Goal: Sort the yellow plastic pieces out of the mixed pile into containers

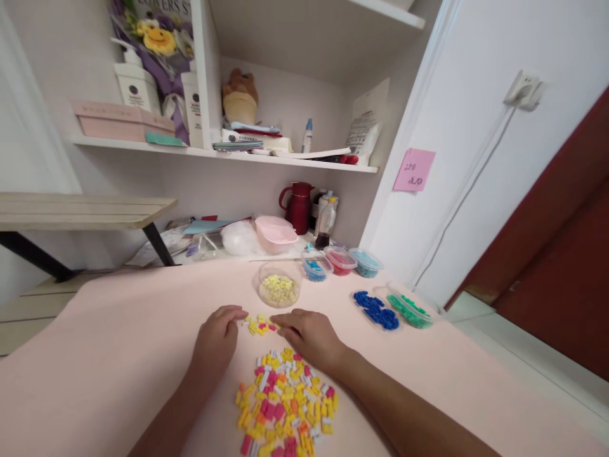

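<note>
A small cluster of yellow building bricks (258, 326), with a few pink ones among them, lies on the pink tabletop between my two hands. At its left edge is my left hand (217, 335), its index finger stretched toward the bricks and the thumb apart. My right hand (309, 333) rests at the right edge, index finger extended and touching or nearly touching the bricks. Neither hand shows anything held. Nearer to me, between my forearms, spreads a larger pile of yellow, pink, white and orange bricks (288, 403). Just beyond the cluster stands a clear round bowl (261, 293) of pale yellow bricks.
Back right are clear tubs of blue (314, 269), red (340, 260) and light blue bricks (366, 263). Dark blue bricks (375, 310) and a green-brick tub (410, 311) sit at right. Behind stand a pink container (276, 232), a red jug (299, 209) and shelves (228, 153).
</note>
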{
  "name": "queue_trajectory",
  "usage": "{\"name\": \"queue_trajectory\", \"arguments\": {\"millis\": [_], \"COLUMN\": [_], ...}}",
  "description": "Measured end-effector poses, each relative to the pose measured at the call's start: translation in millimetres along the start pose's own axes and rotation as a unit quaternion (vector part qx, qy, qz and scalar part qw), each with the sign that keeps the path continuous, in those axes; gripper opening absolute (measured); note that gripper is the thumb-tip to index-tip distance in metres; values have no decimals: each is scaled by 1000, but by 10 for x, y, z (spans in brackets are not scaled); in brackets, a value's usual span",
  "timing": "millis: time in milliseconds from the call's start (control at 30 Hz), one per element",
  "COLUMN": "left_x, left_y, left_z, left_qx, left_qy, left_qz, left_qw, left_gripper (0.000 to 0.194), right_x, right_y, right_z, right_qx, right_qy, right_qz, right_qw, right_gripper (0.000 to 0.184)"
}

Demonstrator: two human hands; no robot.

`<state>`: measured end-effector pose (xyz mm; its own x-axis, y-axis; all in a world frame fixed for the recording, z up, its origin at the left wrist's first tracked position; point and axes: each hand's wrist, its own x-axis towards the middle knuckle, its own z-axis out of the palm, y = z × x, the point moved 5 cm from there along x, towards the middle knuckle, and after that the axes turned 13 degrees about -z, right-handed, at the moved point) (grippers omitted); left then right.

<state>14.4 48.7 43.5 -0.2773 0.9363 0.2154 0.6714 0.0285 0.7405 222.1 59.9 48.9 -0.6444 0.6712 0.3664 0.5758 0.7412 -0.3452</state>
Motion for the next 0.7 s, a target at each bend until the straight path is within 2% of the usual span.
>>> {"name": "queue_trajectory", "arguments": {"millis": [133,400,700], "left_x": [-1,20,42], "left_y": [4,-43,-65], "left_z": [4,32,50], "left_qx": [8,16,31], "left_qy": [0,-1,-4], "left_qz": [5,6,18], "left_qw": [1000,1000,999], "left_gripper": [36,37,39], "right_x": [9,-6,-6], "right_y": [-19,79,122], "right_z": [21,-22,-16], "right_qx": [-18,74,133], "right_qy": [-12,36,51], "right_qz": [-2,56,64], "right_qw": [1000,995,988], "right_gripper": [29,15,6]}}
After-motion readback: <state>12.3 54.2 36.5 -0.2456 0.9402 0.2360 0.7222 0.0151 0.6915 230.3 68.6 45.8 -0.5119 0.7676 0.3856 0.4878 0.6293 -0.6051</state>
